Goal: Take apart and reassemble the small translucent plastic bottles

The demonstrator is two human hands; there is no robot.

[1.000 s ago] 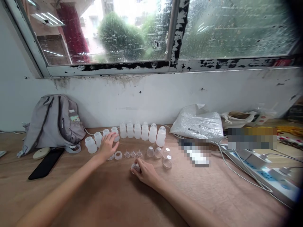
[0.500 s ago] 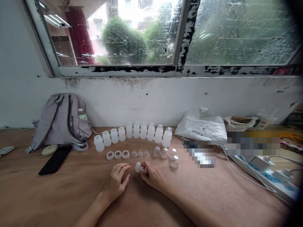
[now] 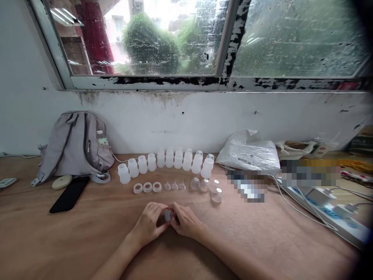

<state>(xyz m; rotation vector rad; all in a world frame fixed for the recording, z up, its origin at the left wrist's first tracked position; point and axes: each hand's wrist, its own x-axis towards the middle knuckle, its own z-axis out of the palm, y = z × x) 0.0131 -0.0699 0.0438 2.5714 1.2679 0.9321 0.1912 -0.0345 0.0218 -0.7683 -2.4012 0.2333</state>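
Note:
Between my two hands is a white translucent bottle collar (image 3: 168,215), seen edge-on, with a clear teat partly hidden at its right side. My left hand (image 3: 151,221) grips the collar from the left with thumb and fingers. From the right, my right hand (image 3: 185,221) pinches the teat side. Just beyond my hands lie three loose collars (image 3: 147,187), three clear teats (image 3: 174,186) and several clear domed caps (image 3: 204,185). Behind them, baby bottles stand in an arc: several open ones (image 3: 133,168) at left and several capped ones (image 3: 178,159) at right.
On the left are a grey backpack (image 3: 75,147), a black phone (image 3: 69,195) and a round cream-coloured item (image 3: 62,182). A silvery plastic parcel (image 3: 250,153) lies against the wall on the right. A power strip (image 3: 329,214) with cables runs along the right side.
My left hand has moved right and closed on the collar that only my right hand held before. The collar has tipped and sits between both hands. The view has shifted slightly.

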